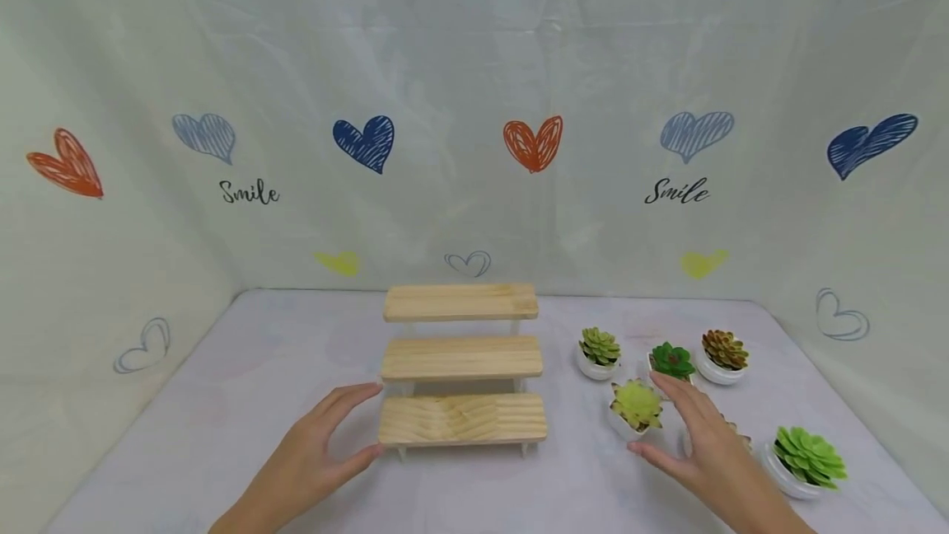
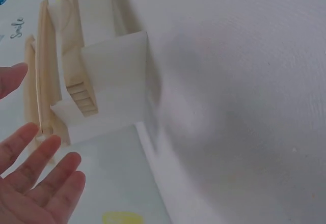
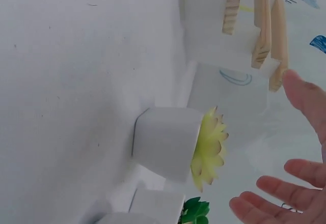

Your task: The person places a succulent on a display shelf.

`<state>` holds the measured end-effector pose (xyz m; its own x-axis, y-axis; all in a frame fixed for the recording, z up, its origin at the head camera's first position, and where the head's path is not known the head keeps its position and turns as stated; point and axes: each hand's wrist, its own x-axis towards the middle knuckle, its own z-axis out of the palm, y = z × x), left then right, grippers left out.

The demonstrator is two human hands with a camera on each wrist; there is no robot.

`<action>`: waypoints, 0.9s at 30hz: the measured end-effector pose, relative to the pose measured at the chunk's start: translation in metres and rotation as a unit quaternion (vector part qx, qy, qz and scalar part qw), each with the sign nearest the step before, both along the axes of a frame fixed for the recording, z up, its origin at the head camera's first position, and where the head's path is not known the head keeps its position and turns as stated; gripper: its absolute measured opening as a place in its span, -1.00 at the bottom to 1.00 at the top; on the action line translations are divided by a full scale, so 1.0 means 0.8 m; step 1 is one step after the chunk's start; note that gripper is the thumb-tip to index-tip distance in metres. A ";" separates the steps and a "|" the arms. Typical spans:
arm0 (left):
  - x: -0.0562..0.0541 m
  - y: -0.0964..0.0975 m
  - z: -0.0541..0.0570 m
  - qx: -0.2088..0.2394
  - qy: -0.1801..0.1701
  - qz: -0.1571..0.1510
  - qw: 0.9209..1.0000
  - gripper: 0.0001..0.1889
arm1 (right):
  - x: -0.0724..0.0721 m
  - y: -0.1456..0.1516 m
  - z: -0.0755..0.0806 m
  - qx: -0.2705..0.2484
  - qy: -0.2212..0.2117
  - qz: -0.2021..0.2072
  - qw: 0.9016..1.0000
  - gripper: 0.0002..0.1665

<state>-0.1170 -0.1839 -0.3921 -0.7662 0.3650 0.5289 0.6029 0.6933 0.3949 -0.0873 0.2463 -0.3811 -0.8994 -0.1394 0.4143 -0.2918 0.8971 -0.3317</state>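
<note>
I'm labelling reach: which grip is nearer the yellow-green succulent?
Right. The right grip is just right of the yellow-green succulent; the left grip is across the wooden stand from it.

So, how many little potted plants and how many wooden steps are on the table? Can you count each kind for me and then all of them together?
Potted plants: 6 (one is mostly hidden)
Wooden steps: 3
Total: 9

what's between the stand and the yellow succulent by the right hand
In the head view, bare tabletop separates the wooden stand from the yellow succulent.
</note>
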 end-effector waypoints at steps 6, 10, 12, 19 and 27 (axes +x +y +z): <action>-0.003 -0.005 -0.005 0.015 -0.029 0.002 0.999 -0.36 | -0.003 -0.002 -0.007 -0.037 -0.064 -0.056 0.996 -0.02; -0.005 -0.007 -0.008 0.033 -0.065 -0.003 0.997 -0.38 | -0.008 -0.002 -0.012 -0.051 -0.134 -0.091 0.986 0.02; -0.007 -0.008 -0.009 0.048 -0.082 -0.015 0.995 -0.40 | -0.011 -0.002 -0.014 -0.054 -0.156 -0.103 0.981 0.03; -0.016 -0.011 -0.016 0.091 -0.142 -0.062 0.984 -0.41 | -0.018 -0.002 -0.016 -0.049 -0.192 -0.128 0.972 0.01; -0.026 -0.013 -0.026 0.105 -0.180 -0.074 0.975 -0.38 | -0.027 -0.005 -0.021 -0.064 -0.219 -0.131 0.965 0.03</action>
<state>-0.1377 -0.1946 -0.4131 -0.8633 0.3982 0.3102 0.4862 0.4908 0.7230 -0.1091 0.2425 -0.3975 -0.9897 0.1426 -0.0144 0.1317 0.8647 -0.4847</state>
